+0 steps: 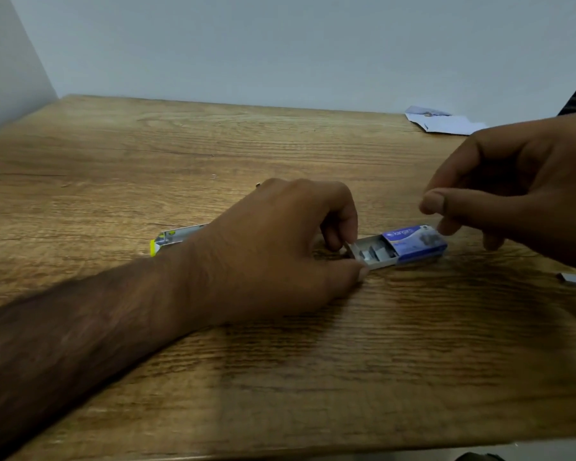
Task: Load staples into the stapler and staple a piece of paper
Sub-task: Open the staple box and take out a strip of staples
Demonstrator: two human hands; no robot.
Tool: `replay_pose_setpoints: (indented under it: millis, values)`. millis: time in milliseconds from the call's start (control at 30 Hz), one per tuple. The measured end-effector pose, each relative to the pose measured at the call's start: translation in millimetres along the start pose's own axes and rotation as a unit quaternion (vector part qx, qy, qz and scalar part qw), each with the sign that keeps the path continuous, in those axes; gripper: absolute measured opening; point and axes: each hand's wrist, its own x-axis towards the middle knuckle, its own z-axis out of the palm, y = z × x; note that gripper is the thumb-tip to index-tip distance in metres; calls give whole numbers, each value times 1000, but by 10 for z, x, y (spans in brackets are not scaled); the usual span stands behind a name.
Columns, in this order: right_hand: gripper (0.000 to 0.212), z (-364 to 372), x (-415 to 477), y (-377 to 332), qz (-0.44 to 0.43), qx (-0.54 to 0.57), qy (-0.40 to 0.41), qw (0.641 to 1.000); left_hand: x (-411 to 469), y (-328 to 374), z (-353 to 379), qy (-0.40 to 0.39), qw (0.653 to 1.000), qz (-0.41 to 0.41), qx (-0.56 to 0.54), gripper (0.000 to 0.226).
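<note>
**Left hand pinching the staple-box tray; right hand hovering over the sleeve**

Your left hand [280, 247] lies on the wooden table [280, 377], thumb and forefinger pressed together on the end flap of the grey inner tray of the staple box [398, 246]. That tray is slid partway out of the blue sleeve toward your left hand, with staple strips [374, 252] visible inside.

Your right hand [512, 194] hangs just above the box's far end, fingers curled with thumb and forefinger near each other; you cannot tell whether they hold anything.

Stapler [177, 239]: left of the box, mostly hidden behind your left hand, metal body with a yellow end.

Loose staple strip [572, 278]: right of the box, on the table.

Paper [443, 122]: well behind the box, at the table's back edge.
</note>
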Motion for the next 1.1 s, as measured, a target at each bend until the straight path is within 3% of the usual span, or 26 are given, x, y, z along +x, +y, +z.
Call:
replay_pose_setpoints:
  millis: [200, 633, 867, 1100]
  values:
    - [18, 65, -110, 53, 47, -19, -7, 999, -1, -9, 45, 18, 999, 23, 32, 22]
    - [14, 99, -167, -46, 49, 0, 8, 999, -6, 26, 130, 50, 994, 70, 66, 26]
    - [13, 128, -185, -165, 43, -6, 3, 999, 23, 36, 111, 68, 996, 39, 34, 13]
    - [21, 148, -186, -316, 61, -23, -23, 998, 43, 40, 122, 73, 997, -4, 12, 20]
